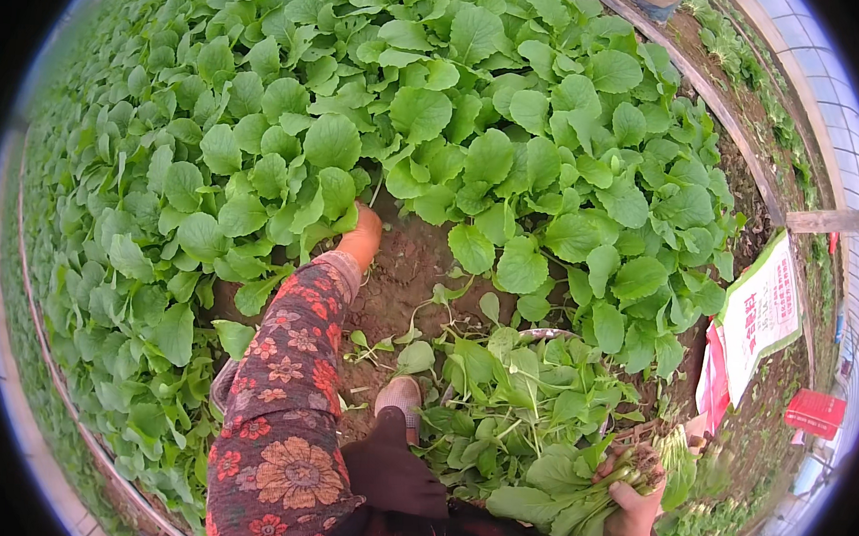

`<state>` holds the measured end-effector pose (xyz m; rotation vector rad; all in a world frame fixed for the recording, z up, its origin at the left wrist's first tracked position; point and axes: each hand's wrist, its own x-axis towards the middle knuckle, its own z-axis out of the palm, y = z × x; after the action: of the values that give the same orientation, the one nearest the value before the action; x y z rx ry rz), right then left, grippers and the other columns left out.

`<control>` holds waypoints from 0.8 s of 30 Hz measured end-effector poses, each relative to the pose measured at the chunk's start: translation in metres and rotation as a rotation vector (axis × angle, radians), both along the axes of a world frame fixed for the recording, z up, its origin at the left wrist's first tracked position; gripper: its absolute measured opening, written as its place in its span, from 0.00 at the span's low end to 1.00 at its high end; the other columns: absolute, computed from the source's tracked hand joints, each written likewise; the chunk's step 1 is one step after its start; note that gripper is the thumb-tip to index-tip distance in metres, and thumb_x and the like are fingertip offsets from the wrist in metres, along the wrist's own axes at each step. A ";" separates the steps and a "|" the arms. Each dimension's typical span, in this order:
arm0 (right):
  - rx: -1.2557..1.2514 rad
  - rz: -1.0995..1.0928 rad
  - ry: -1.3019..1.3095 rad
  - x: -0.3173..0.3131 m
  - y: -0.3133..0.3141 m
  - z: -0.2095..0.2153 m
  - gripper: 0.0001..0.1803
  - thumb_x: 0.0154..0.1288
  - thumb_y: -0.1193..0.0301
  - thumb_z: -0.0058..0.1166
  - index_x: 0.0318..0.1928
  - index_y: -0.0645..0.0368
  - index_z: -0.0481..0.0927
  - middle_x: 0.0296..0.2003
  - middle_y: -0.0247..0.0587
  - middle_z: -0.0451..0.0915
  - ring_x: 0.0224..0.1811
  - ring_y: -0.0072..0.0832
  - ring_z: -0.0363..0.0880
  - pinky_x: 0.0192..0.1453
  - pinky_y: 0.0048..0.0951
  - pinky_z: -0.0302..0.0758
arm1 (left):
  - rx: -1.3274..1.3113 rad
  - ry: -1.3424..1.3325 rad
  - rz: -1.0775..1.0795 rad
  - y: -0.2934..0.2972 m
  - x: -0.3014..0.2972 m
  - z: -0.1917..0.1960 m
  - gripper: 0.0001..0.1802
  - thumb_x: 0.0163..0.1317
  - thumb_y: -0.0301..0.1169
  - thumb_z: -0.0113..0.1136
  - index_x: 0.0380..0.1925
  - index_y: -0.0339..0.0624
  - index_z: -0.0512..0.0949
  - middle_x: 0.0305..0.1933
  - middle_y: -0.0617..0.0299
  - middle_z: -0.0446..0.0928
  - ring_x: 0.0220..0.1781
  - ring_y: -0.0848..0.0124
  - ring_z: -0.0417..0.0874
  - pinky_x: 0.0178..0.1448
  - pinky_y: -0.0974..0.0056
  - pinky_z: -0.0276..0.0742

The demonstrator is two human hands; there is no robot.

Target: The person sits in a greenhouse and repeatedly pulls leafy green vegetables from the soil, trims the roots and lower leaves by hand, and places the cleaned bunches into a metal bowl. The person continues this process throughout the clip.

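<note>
Left hand point(362, 234) reaches under bed-edge leaves point(298, 205), fingers hidden; right hand point(635, 507) grips a greens bunch point(573, 499).

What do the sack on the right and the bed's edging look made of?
Sack: seems woven plastic, white with printed colour, slightly glossy and creased like sheet.
Bed edging: a long grey-brown strip, maybe wood or weathered board; too distorted to be sure.
The right hand holds a bunch of greens, soft leaf and pale stems.
</note>
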<state>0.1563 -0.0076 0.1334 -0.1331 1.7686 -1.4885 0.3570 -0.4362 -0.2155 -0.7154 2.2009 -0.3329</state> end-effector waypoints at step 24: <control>0.085 0.045 -0.013 -0.008 0.014 -0.008 0.29 0.38 0.77 0.64 0.46 0.70 0.72 0.29 0.49 0.76 0.32 0.37 0.77 0.38 0.36 0.78 | -0.174 -0.017 0.281 -0.006 0.062 -0.014 0.16 0.60 0.35 0.51 0.43 0.45 0.84 0.54 0.56 0.77 0.55 0.56 0.74 0.49 0.49 0.66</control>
<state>0.1485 0.0065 0.1256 -0.1184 1.8038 -1.3768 0.4192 -0.4420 -0.2296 -1.0992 2.0370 -0.3872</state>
